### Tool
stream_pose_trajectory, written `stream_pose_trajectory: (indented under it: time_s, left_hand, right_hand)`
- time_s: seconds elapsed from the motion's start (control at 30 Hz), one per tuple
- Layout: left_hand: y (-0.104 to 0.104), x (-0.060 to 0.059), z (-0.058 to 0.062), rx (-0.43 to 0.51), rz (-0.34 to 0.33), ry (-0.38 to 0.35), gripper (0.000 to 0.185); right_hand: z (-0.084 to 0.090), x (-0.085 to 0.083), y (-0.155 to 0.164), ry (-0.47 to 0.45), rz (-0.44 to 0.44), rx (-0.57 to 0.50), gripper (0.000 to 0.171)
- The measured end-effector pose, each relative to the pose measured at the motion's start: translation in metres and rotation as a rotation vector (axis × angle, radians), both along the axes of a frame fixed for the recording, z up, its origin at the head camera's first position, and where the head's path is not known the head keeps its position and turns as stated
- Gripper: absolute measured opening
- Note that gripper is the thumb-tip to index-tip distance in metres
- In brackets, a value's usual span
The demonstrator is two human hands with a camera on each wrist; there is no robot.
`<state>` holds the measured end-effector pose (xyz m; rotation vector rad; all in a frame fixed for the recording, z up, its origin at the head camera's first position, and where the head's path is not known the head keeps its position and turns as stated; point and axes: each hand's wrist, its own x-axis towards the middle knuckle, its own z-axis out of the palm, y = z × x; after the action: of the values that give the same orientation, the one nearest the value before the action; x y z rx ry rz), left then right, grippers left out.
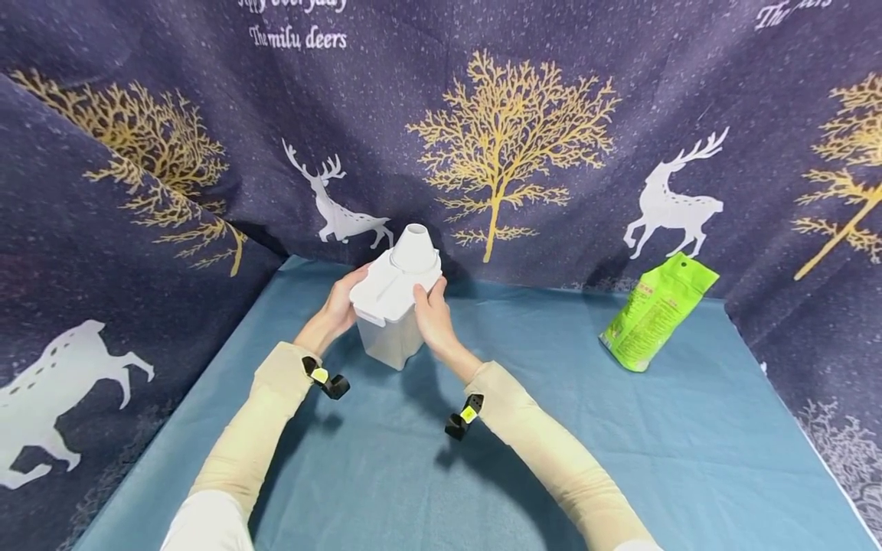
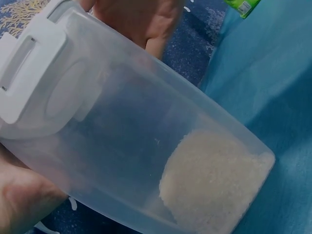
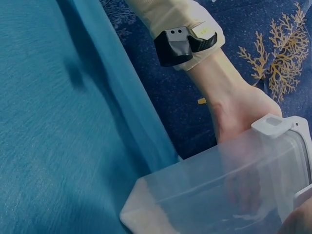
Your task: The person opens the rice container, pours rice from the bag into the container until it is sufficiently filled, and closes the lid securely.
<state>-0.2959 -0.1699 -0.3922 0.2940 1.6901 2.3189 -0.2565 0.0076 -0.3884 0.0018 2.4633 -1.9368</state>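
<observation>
Near the middle of the head view, just above the centre of the frame, a person is holding a clear plastic container [image 1: 389, 337] between both hands, its base standing on the blue cloth-covered surface [image 1: 524, 467]. The left hand [image 1: 342, 304] is wrapping the container's left side near the top, fingers curled round it, so that grip is closed on the container; the right hand [image 1: 432, 317] is clasping the opposite side, its thumb lying up against the white lid [image 1: 393, 287], so that grip too is closed on the container. The lid is sitting on the container with a round white spout [image 1: 413, 246] rising from its far end. In the left wrist view the container [image 2: 161, 146] is filling the frame, and a low heap of white grains [image 2: 212, 180] is lying in its bottom at the lower right, with a latch tab on the lid [image 2: 29, 73] showing at the upper left. In the right wrist view the left hand [image 3: 239, 112] is showing behind the translucent wall of the container [image 3: 219, 190] at the lower right. At the right of the head view, well apart from the hands, a green pouch [image 1: 654, 310] is leaning against the deer-printed backdrop [image 1: 510, 130].
</observation>
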Motion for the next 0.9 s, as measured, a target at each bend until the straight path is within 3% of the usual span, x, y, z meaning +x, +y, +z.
stream_pose_trajectory:
  time_s: [0.33,0.9]
  left_hand:
    - [0.006,0.01,-0.001,-0.004,-0.001,0.026,0.055]
    - [0.019,0.027,-0.003,0.02,0.012,0.009,0.055]
  right_hand:
    - [0.001,0.003,0.008,0.023,-0.01,0.02,0.071]
    - [0.001,0.004,0.021,0.083,-0.026,0.084,0.056]
